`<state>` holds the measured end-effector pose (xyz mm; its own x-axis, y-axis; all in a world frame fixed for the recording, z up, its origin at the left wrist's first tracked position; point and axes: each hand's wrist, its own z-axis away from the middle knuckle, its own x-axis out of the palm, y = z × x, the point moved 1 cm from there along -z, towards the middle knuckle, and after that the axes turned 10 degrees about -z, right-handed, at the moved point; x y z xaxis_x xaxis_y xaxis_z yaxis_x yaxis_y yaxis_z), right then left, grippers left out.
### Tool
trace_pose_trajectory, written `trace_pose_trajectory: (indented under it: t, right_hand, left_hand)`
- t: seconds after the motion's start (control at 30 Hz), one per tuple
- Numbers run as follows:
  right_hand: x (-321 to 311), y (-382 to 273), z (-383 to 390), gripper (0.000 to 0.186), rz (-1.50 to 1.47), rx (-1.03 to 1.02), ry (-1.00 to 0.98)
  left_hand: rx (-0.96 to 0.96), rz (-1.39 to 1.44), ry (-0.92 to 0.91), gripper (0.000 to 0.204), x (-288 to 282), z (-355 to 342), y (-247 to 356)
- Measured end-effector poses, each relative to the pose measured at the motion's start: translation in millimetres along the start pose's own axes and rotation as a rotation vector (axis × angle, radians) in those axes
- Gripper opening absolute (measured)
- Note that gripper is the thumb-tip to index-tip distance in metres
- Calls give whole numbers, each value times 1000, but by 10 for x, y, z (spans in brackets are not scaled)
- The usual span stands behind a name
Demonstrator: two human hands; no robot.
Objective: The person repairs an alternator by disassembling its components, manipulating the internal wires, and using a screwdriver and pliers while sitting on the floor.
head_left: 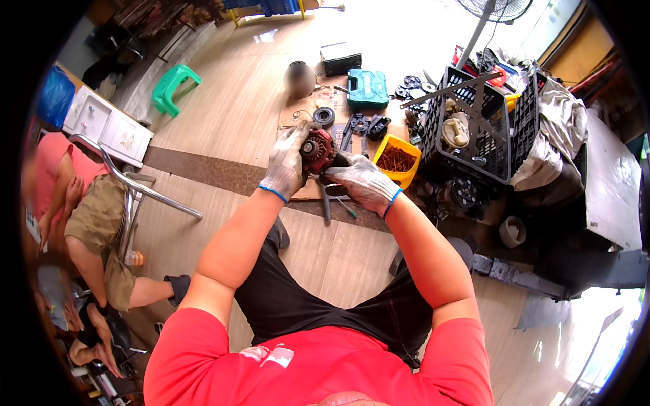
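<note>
Between my hands I have a round reddish-brown metal part with radial vanes around its hub. My left hand, in a grey work glove, grips it from the left, fingers along its upper left. My right hand, gloved too, is closed on its lower right side, where a dark piece partly hides behind the fingers. Below them, a metal bar and a screwdriver lie by the cardboard. Just above sits a black ring, with dark machine parts to its right.
A yellow bin of rusty screws, teal case, black box and black crates surround the work at right. A green stool is upper left. People sit at left beside steel tubing. A fan stands behind.
</note>
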<state>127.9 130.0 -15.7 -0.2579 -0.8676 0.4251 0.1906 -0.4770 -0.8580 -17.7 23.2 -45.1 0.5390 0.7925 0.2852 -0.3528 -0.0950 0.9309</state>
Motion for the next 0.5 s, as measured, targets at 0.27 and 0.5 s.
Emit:
trace_pose_trajectory:
  t: [0.27, 0.5]
  right_hand:
    - [-148, 195, -101, 17, -194, 75, 102]
    - [61, 0, -24, 22, 163, -55, 209]
  left_hand:
    - [-66, -93, -90, 42, -113, -85, -46]
    - [-153, 57, 157, 30, -112, -32, 94]
